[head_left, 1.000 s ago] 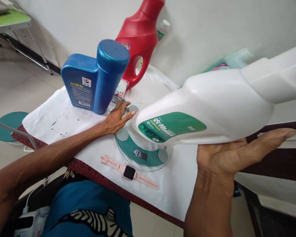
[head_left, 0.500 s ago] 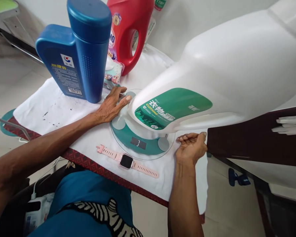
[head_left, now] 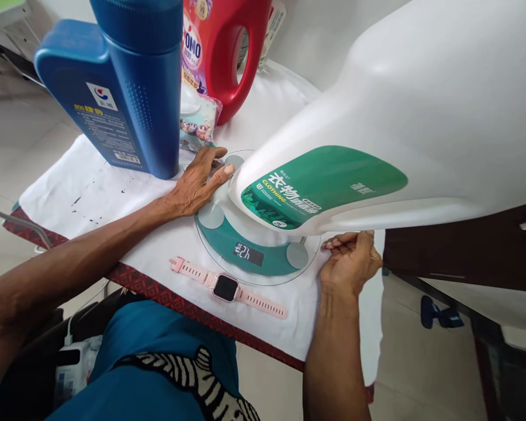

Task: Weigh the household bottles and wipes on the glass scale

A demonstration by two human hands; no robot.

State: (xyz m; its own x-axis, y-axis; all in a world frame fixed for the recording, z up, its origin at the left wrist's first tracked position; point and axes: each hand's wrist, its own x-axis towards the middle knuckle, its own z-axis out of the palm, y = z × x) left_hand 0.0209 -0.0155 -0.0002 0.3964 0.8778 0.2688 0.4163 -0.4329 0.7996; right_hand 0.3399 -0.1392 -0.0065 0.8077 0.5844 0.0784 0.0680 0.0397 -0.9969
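A large white laundry liquid bottle (head_left: 350, 123) with a green label stands on a round glass scale (head_left: 214, 235), looking tilted to the right from here. The scale's small display (head_left: 248, 254) is lit with digits. My left hand (head_left: 198, 182) rests at the scale's left edge, fingers apart, its thumb tip beside the bottle's base; whether it touches is unclear. Palm up, my right hand (head_left: 349, 262) lies by the scale's right edge below the bottle, its fingers loosely curled with nothing visible in them. A pink-strapped smartwatch (head_left: 225, 287) lies in front of the scale.
On the white cloth (head_left: 100, 193), a blue bottle (head_left: 158, 111) stands at the left. Behind it are a red OMO detergent bottle (head_left: 241, 93) and a small wipes pack (head_left: 197, 126). The cloth's dark red border (head_left: 201, 310) runs along the near edge. Slippers (head_left: 440, 313) lie on the floor.
The scale's display has gone from a few partial strokes to lit digits. The view has shifted slightly closer. Both hands keep nearly the same places beside the scale.
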